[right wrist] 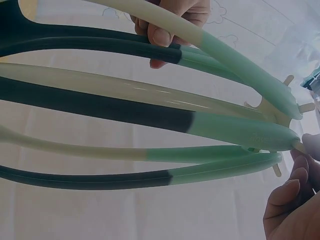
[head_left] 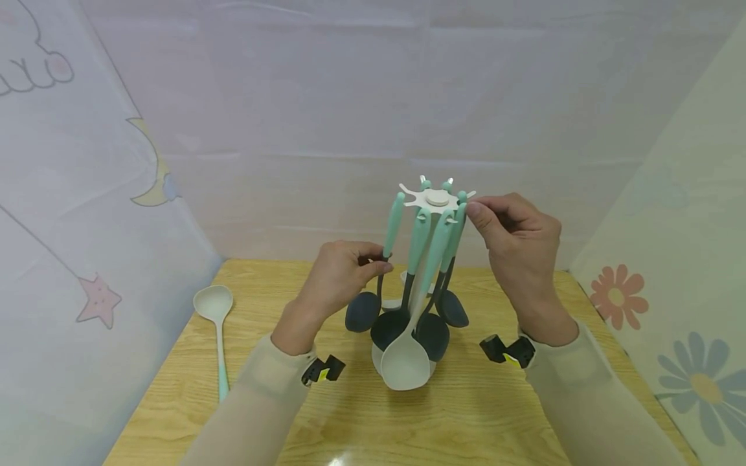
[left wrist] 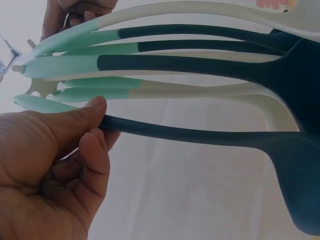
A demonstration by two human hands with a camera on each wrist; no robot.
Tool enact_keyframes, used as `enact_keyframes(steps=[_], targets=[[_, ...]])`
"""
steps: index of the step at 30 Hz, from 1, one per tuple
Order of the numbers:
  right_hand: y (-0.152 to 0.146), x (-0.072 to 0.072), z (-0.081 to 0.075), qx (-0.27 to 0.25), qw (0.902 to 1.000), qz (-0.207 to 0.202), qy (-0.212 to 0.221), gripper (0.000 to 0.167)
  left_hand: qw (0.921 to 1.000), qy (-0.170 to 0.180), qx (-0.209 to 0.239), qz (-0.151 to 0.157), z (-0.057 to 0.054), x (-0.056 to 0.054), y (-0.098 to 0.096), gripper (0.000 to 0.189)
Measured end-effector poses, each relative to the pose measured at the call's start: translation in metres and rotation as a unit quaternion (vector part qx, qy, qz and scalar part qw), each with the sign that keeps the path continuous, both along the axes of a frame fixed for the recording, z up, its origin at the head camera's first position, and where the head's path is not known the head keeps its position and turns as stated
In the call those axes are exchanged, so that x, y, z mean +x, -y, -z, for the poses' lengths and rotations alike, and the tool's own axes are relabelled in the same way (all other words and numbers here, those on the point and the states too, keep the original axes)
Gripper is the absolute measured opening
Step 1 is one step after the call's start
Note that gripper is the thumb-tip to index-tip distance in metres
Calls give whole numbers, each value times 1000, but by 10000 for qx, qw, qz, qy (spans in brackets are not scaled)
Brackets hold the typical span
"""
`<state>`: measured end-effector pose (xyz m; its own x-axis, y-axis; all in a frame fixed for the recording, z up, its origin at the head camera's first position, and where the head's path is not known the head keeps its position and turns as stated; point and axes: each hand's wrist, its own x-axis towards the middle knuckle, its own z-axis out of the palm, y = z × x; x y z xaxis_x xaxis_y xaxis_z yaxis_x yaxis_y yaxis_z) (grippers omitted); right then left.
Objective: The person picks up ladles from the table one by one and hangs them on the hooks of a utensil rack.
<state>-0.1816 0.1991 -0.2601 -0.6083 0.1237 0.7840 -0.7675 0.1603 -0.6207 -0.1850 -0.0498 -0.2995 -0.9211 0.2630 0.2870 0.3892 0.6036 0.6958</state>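
My left hand (head_left: 340, 275) pinches a dark-headed cooking utensil (left wrist: 185, 135) by its shaft, just under the mint handle. Its handle top sits beside a prong of the white utensil rack (head_left: 437, 198); whether it is hooked on cannot be told. At the rack's right side, my right hand (head_left: 521, 249) pinches a prong tip between thumb and fingers, against the end of a mint handle (right wrist: 245, 132). Several other mint-handled utensils hang around the rack, some dark-headed, some cream. A cream ladle (head_left: 406, 364) hangs at the front and covers part of the base.
Another cream ladle (head_left: 213, 303) with a mint handle lies on the wooden table (head_left: 466, 414) at the left, partly behind my left sleeve. Printed cloth walls (head_left: 326, 129) stand behind the table and on both sides.
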Motion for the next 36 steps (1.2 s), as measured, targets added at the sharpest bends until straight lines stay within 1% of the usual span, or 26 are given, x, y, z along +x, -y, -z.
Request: enact_keyframes(steps=[5,9,14,17,27,34,36], targets=[[0,0,1,-83,9999,-56,-17,10,9996,-256,-134,28,0,-1,-2,15],[0,-1,1,-74,10000,-30,-19,9,9992,-362,-196,14,1,-2,-4,11],[0,-2,1,-160,9998,-120,-63,9,9990,-360,-257,1,3,-3,-7,12],[0,-2,1,-166,9997,-149,-85,9,9990,-376,-221,-17,5,-4,-8,13],[-1,-2,1,-76,9998,-99,-137,10,9997,-182,129,-21,10,-4,-9,17],[-1,-3,2,-63,9999,-101,-86,10,9994,-316,102,-42,13,-4,-8,13],[-1,-3,2,-48,9999,-88,-94,10,9995,-287,125,-39,13,-4,-8,13]])
